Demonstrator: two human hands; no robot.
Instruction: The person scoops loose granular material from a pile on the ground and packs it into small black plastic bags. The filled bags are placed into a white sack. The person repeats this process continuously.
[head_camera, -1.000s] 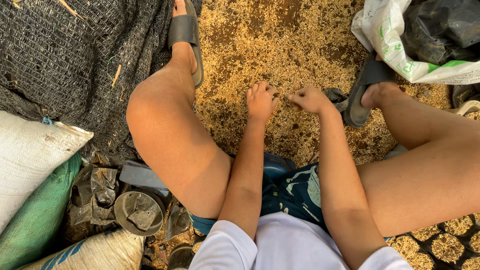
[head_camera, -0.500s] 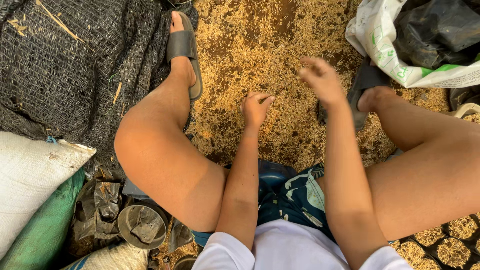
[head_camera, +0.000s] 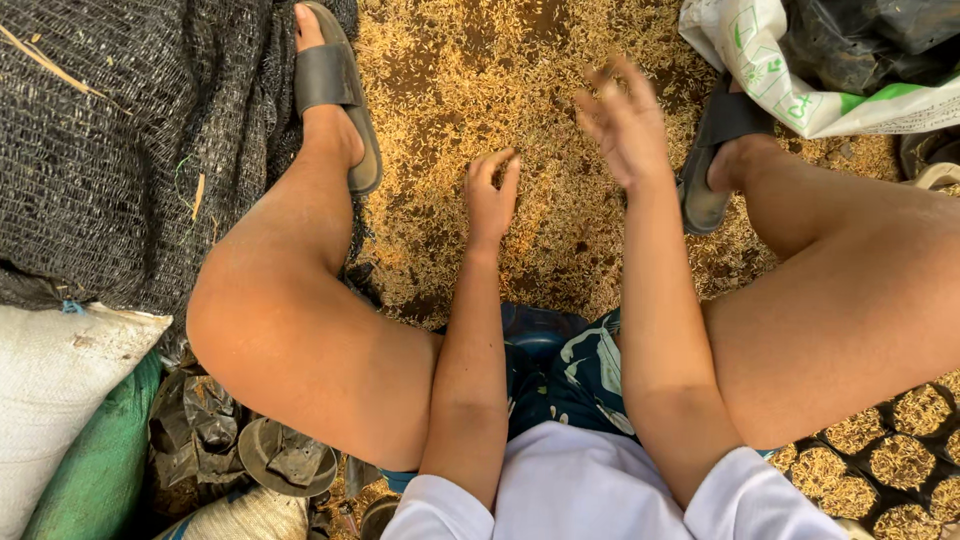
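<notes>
Left hand (head_camera: 492, 196) flat on husks (head_camera: 480, 90), right hand (head_camera: 625, 125) raised, blurred, grip wide, between sandals (head_camera: 335, 90), netting (head_camera: 110, 150) left, sack (head_camera: 790, 70) right

left hand (head_camera: 492, 195) down low, palm down, fingers curled loosely together, arm straight between the bare knees, right hand (head_camera: 624, 122) lifted higher, fingers spread and kinda blurry, both hands holding nothing

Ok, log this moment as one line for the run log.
left hand: down on rice husks, fingers curled | right hand: raised above husks, open, blurred | nearby: black netting, white sack
</notes>
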